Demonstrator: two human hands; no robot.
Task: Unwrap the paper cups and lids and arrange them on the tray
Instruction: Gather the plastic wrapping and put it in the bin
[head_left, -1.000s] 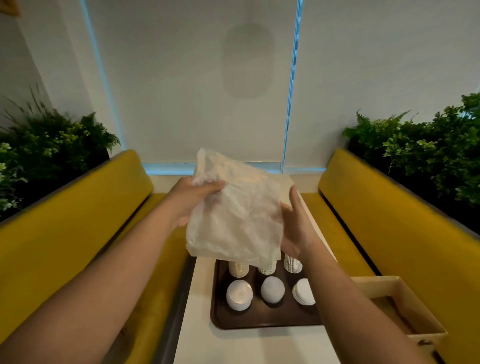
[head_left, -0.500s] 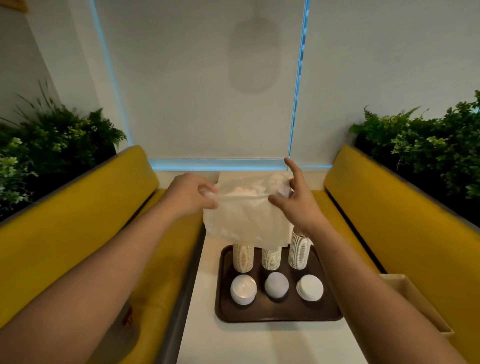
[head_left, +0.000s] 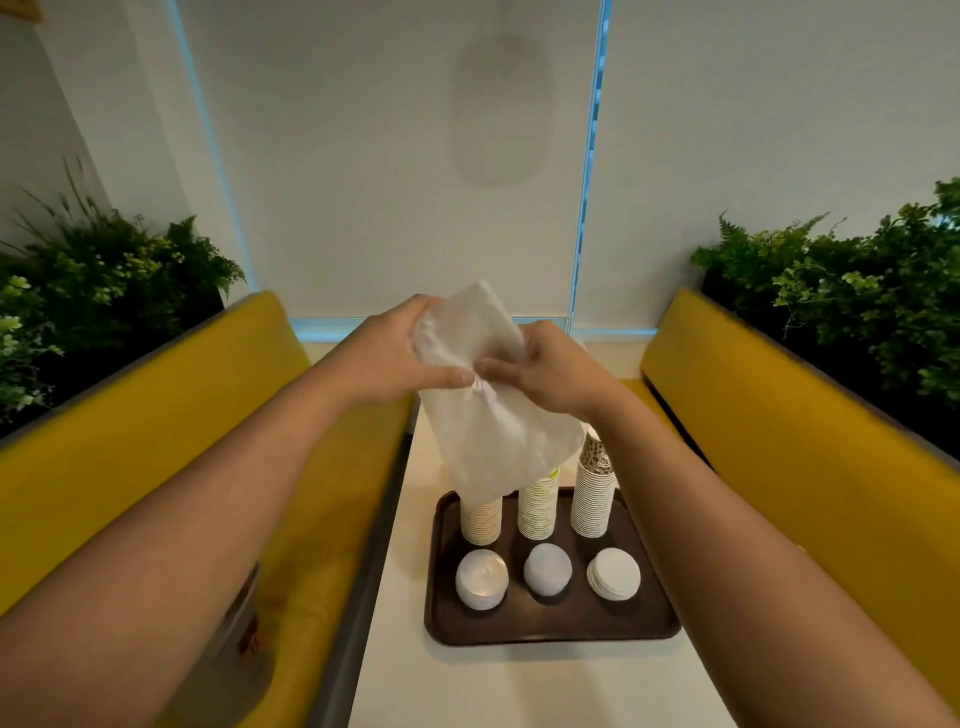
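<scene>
Currently the left hand (head_left: 384, 358) and right hand (head_left: 550, 369) both pinch the wrapper (head_left: 498, 441) at its upper half. It hangs over the tray (head_left: 545, 631) at 12 o'clock, above the cup stacks (head_left: 592, 499); lids (head_left: 613, 574) sit at 6 o'clock. Risk: the dangling end may snag and topple the cup stacks.

Head view, forward and downward

I see both hands, left (head_left: 387, 358) and right (head_left: 550, 371), gripping a crumpled translucent plastic wrapper (head_left: 493, 415) above the dark brown tray (head_left: 545, 626) of stacked paper cups (head_left: 537, 506).
</scene>
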